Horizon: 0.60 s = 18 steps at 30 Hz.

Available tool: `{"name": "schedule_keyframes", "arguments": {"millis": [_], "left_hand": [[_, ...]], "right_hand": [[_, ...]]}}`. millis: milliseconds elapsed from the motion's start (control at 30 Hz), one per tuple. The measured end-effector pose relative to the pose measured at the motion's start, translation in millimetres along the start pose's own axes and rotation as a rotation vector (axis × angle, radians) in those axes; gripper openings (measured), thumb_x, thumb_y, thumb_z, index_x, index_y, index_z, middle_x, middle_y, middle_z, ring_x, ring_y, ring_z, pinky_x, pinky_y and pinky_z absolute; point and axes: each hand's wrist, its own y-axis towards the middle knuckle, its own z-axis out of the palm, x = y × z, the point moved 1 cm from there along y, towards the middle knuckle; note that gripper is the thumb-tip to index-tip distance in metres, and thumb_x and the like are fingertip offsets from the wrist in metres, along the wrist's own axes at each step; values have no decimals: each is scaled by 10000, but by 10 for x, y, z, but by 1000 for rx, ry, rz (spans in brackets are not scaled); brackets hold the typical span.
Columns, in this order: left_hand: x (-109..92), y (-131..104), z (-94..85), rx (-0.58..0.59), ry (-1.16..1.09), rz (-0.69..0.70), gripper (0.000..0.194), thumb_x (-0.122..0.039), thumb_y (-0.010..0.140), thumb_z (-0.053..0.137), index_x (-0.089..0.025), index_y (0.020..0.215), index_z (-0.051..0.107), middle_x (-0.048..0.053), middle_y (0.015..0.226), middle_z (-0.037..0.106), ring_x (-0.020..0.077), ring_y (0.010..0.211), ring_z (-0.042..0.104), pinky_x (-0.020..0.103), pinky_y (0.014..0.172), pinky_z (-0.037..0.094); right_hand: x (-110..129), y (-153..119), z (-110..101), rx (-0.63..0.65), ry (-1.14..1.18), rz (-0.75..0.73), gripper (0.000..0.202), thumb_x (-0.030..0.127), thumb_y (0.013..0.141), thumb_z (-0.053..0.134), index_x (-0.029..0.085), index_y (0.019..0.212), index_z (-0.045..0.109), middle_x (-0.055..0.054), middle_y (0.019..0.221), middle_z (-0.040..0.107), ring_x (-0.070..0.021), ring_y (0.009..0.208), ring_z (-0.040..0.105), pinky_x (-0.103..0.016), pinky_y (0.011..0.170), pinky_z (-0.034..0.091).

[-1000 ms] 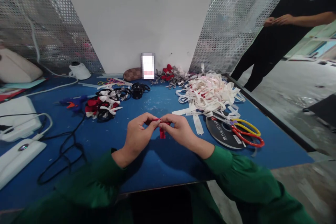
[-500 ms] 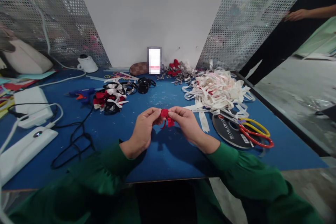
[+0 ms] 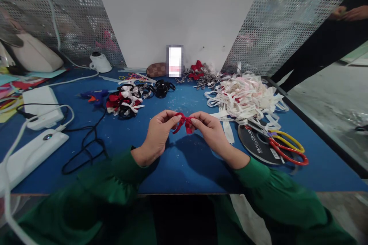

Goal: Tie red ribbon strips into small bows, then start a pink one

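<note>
A red ribbon bow [image 3: 188, 125] is held up over the blue table, stretched between my two hands. My left hand [image 3: 159, 134] pinches its left loop between thumb and forefinger. On the other side, my right hand [image 3: 211, 132] pinches the right loop in the same way. A ribbon tail hangs below the left fingertips, and the knot shows between the hands. Left of my hands lies a pile of finished-looking bows on black hair ties [image 3: 125, 101], in red, white and black. A heap of white ribbon [image 3: 244, 95] lies on the right.
Red-and-yellow-handled scissors [image 3: 289, 147] rest on a black ribbon spool [image 3: 257, 145] at right. A blue glue gun [image 3: 96, 95], black cord [image 3: 86, 149] and white power strip [image 3: 31, 159] lie left. A phone [image 3: 174, 61] stands at the back. Another person [image 3: 319, 42] stands at far right.
My hands have drawn slightly apart, spreading the red bow so its loops and knot show more. The whole view has shifted a little.
</note>
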Motion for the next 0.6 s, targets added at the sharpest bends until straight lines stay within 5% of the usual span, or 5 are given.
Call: {"name": "schedule_keyframes", "arguments": {"millis": [200,600], "left_hand": [[25,-19,8,95,83,-119,275,-337,691,829,-173,906,782,5,716,682,83,596,500,231,573,376],[-2,-22,16,7,-11,-52,117,-269,694,827,-170,718,770,14,747,724,108,703,579,240,727,454]], "right_hand": [[-38,-14,6,-17,5,1,149,319,884,639,179,833,634,15,667,647,-111,598,609,-272,624,479],[32,-23,-48,-152,-56,-85,100,302,869,656,209,907,650,12,763,647,-117,636,609,-281,648,493]]}}
